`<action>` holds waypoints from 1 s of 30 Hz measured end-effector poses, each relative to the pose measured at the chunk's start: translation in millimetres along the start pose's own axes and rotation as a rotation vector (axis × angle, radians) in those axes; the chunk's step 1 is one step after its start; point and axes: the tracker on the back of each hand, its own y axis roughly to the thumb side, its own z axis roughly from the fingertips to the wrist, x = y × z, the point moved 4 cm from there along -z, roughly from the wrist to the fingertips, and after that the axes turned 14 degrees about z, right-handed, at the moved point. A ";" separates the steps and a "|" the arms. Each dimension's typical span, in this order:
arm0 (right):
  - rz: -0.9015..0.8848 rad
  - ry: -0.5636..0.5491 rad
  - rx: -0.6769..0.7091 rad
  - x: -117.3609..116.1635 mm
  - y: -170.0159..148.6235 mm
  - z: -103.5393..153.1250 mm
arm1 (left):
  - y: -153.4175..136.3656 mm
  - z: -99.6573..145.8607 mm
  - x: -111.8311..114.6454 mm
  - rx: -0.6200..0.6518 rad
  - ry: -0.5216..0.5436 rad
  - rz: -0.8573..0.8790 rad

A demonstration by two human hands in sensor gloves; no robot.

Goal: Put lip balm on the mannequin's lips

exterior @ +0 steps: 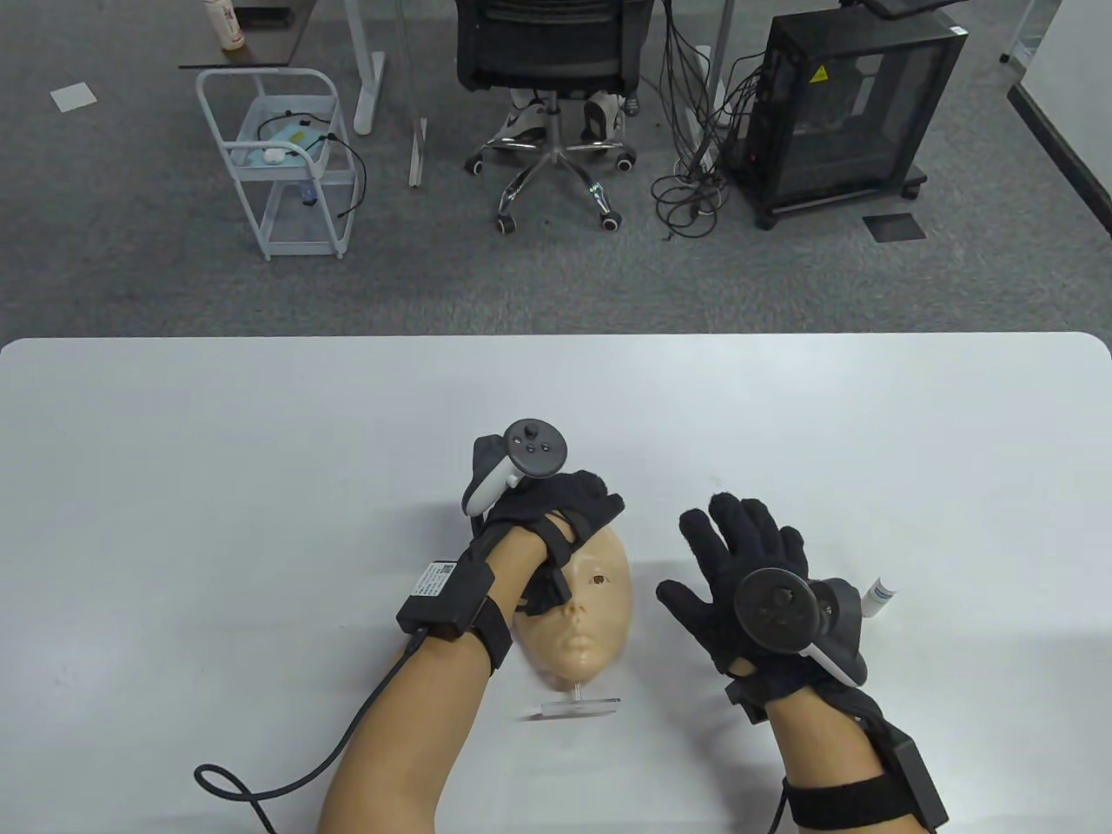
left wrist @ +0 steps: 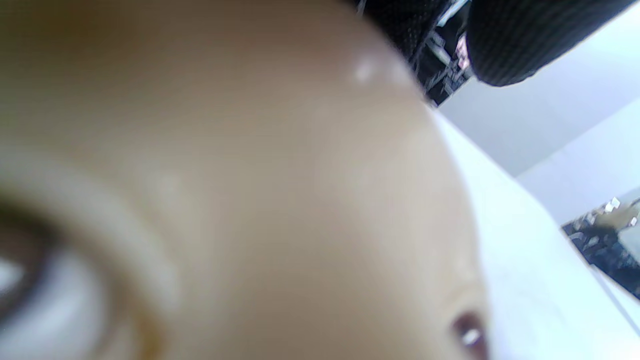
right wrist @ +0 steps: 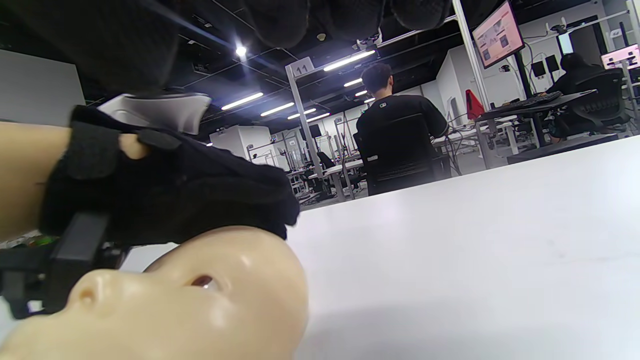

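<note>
A tan mannequin head (exterior: 591, 608) lies face up on the white table (exterior: 261, 452), its lips (exterior: 580, 653) toward me. My left hand (exterior: 556, 512) rests over its forehead and holds it; the right wrist view shows the same hand (right wrist: 190, 200) on the head (right wrist: 200, 310). The left wrist view is filled by the blurred face (left wrist: 280, 200). My right hand (exterior: 738, 556) hovers open and empty, fingers spread, just right of the head. A white lip balm tube (exterior: 879, 598) lies on the table right of that hand, partly hidden by its tracker.
A clear stand (exterior: 578, 705) sticks out below the mannequin's chin. A black cable (exterior: 287, 773) runs from my left wrist across the near table. An office chair (exterior: 556, 104), a white cart (exterior: 278, 165) and a black cabinet (exterior: 843, 113) stand beyond the far edge.
</note>
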 end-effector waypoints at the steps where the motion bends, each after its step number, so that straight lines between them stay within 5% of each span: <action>1: -0.005 -0.004 -0.004 0.7 -1.4 -0.1 | 3.0 4.9 -4.5 0.015 0.030 -0.003; 9: 0.001 0.020 0.009 -4.6 1.9 -1.3 | 40.7 107.4 -45.9 0.258 0.278 -0.250; 15: 0.007 0.025 0.008 -5.2 3.0 -0.8 | 28.7 183.3 -59.9 0.320 0.443 -0.411; 24: 0.038 0.033 -0.029 -7.9 -3.8 -2.4 | -22.0 200.1 -63.7 0.245 0.504 -0.576; 30: 0.069 0.061 -0.073 -14.5 -13.8 -5.9 | -37.0 196.2 -73.0 0.220 0.456 -0.455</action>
